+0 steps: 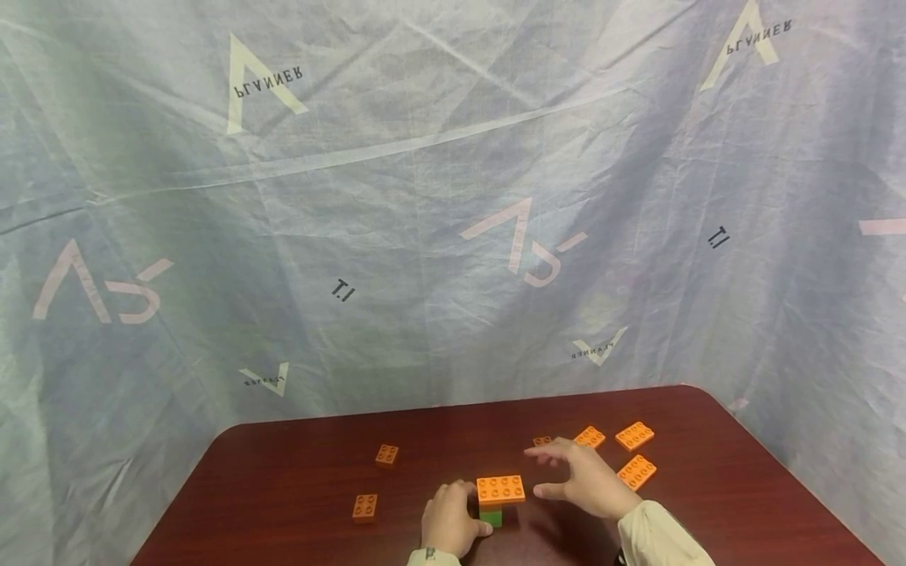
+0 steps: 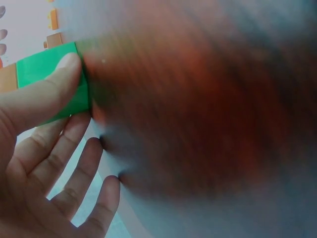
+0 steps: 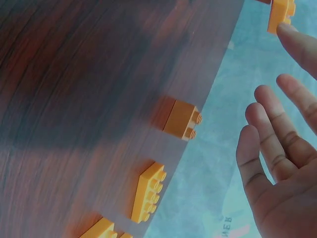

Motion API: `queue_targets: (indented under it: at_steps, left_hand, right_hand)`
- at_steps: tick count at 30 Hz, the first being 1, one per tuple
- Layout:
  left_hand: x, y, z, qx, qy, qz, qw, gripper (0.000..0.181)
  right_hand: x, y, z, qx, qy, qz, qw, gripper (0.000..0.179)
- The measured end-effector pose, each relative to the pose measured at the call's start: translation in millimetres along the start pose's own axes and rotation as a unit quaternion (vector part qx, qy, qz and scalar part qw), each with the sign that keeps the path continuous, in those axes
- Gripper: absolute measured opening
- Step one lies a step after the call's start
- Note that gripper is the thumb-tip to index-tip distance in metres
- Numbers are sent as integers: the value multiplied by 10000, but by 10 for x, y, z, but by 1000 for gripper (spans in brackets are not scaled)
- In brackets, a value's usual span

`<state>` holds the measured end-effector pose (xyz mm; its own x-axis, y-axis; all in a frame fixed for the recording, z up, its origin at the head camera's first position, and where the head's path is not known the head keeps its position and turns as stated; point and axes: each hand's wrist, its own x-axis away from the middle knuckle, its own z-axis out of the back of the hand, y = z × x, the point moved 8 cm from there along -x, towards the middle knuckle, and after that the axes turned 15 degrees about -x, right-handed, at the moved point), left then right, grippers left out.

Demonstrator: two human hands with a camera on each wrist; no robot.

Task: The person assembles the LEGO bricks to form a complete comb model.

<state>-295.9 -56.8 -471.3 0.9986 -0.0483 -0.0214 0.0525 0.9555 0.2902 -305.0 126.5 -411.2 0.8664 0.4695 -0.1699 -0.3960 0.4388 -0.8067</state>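
My left hand [image 1: 451, 519] pinches the green toy building block [image 2: 34, 72] low on the table, thumb on one face and fingers on another. Above the green block comes a darker orange block [image 2: 8, 78], and an orange eight-stud block [image 1: 501, 488] tops this small stack. To the right of the stack my right hand [image 1: 589, 478] hovers over the table, its fingers extended and nothing between them. In the right wrist view its thumb appears near the orange top block [image 3: 278, 17]; whether they touch I cannot tell.
Two darker orange four-stud blocks [image 1: 365, 508] lie on the left of the dark red table [image 1: 283, 503]. Behind my right hand are another four-stud block [image 1: 542, 442] and three orange eight-stud blocks [image 1: 635, 435]. A printed grey cloth [image 1: 425, 236] hangs around the table.
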Motion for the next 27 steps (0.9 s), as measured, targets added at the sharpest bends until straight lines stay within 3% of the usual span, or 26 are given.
queue_targets:
  at_steps: [12, 18, 27]
  left_hand:
    - [-3, 6, -1, -44, 45, -35, 10000, 46]
    - [-3, 5, -4, -38, 40, -50, 10000, 45]
    - [4, 0, 0, 0, 19, -47, 10000, 46]
  right_hand:
    - [39, 90, 156, 250, 651, 177, 9974, 49]
    - [31, 182, 178, 81, 714, -41, 9974, 54]
    - [14, 252, 219, 303, 902, -207, 9953, 50]
